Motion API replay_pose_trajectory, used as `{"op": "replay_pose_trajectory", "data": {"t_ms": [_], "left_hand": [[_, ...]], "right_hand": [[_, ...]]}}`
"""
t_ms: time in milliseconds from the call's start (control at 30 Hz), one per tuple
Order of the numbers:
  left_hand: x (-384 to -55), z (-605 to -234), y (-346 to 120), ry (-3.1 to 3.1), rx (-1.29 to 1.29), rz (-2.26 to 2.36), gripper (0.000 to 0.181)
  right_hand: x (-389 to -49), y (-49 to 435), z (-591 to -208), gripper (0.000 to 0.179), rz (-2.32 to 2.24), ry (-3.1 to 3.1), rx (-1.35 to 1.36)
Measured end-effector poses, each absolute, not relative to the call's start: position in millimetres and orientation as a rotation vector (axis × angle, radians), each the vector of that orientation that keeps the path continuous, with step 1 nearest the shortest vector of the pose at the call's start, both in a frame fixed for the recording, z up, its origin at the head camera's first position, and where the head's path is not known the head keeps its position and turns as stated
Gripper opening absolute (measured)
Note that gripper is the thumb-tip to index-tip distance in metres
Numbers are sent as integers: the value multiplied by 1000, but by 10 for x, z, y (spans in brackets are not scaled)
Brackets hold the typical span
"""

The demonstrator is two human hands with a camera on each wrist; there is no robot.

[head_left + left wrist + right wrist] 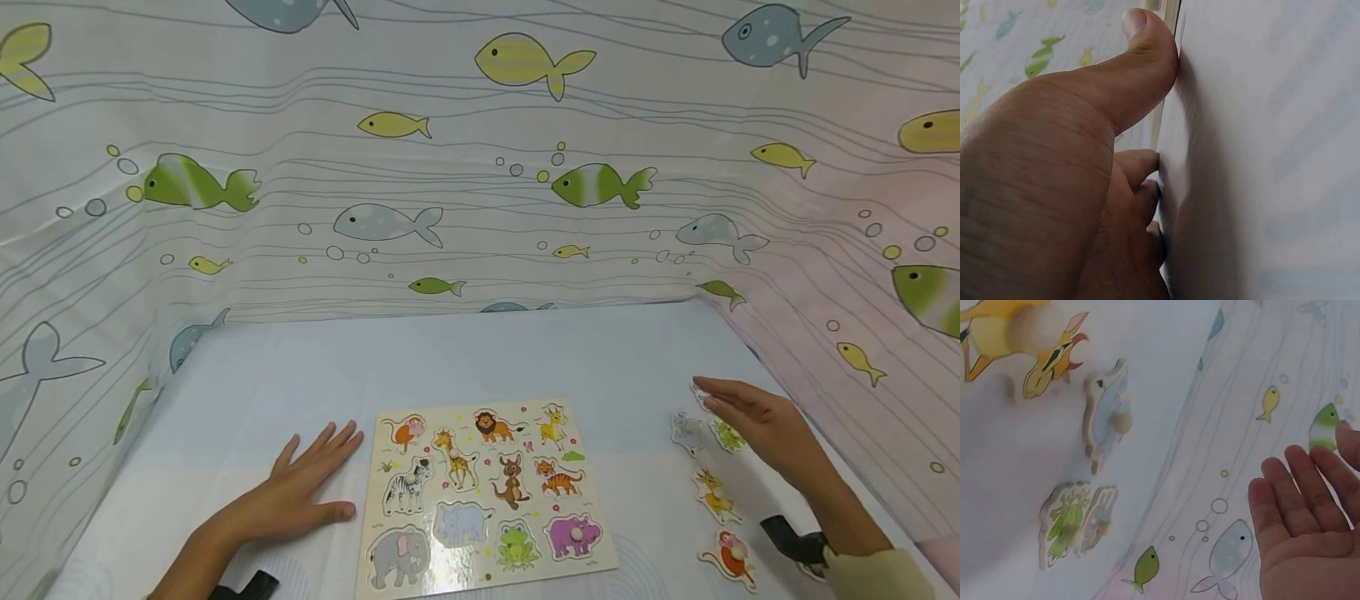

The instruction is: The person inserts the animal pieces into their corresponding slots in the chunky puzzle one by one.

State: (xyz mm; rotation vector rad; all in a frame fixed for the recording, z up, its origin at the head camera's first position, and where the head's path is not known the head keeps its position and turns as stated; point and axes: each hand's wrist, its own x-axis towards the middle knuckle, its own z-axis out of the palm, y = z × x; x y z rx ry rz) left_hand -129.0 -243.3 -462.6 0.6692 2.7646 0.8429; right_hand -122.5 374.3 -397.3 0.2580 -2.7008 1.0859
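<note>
A wooden animal puzzle board [468, 571] lies on the white table. On it, a purple hippo piece [573, 537] with a round knob sits in its outline. My left hand [303, 496] rests palm down beside the board's left edge, fingers spread. Off to the right, my right hand [761, 421] is held over loose knobbed pieces, fingers straight and holding nothing. Near it are a pale blue elephant piece [687, 432] and a frog piece [1066, 528], with a greyish piece [1099, 522] against the frog. Closer lie a yellow horned animal piece [716, 497] and a monkey piece [731, 558].
Another piece [813, 572] is mostly hidden under the black wrist camera [795, 540] on my right arm. A fish-patterned cloth [450, 167] rises behind the table and along both sides. A second black wrist camera [255, 586] shows by my left forearm.
</note>
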Motion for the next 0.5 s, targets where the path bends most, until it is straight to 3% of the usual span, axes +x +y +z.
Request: {"op": "replay_pose_trajectory", "data": {"t_ms": [500], "left_hand": [[-1293, -4628, -2433, 2771, 661, 839, 94]], "right_hand": [[-1434, 4194, -4184, 48, 1063, -2741, -36]]}}
